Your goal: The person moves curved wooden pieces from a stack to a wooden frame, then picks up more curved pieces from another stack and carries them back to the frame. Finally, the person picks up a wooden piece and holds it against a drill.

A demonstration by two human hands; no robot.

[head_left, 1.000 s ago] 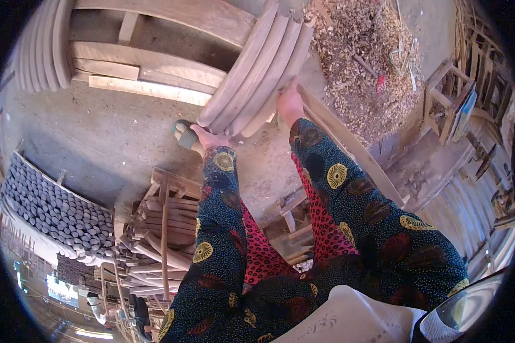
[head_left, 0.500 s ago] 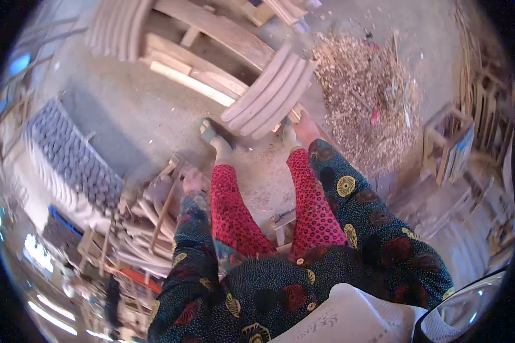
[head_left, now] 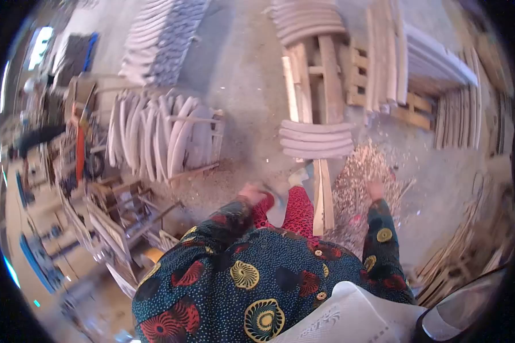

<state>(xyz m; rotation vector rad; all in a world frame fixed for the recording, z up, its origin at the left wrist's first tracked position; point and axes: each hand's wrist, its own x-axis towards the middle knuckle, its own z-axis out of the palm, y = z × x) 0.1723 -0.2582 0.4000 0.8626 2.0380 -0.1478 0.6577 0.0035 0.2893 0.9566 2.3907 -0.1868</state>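
Note:
My left hand [head_left: 250, 193] hangs beside my left leg, clear of the wood around it. Motion blurs its fingers, so its grip does not show. Over the wood shavings, my right hand [head_left: 375, 190] is held out low and is also smeared. I cannot make out anything in either hand. Between the two, several curved wooden slats [head_left: 317, 139] lie side by side across a low wooden frame [head_left: 328, 74]. The frame's pale rail ends [head_left: 324, 200] stick out toward my body, to the left of my right hand.
A rack of upright curved slats [head_left: 154, 134] stands to the left, with a long stack of similar pieces [head_left: 160, 46] behind it. A shavings pile [head_left: 363, 177] lies at the right. More slats [head_left: 386, 57] rest near a pallet [head_left: 415, 111]. Wooden frames [head_left: 123, 223] crowd the lower left.
My view has turned, bringing the slat rack ahead on the left. My right hand has come away from beside the slats on the frame and is now over the shavings.

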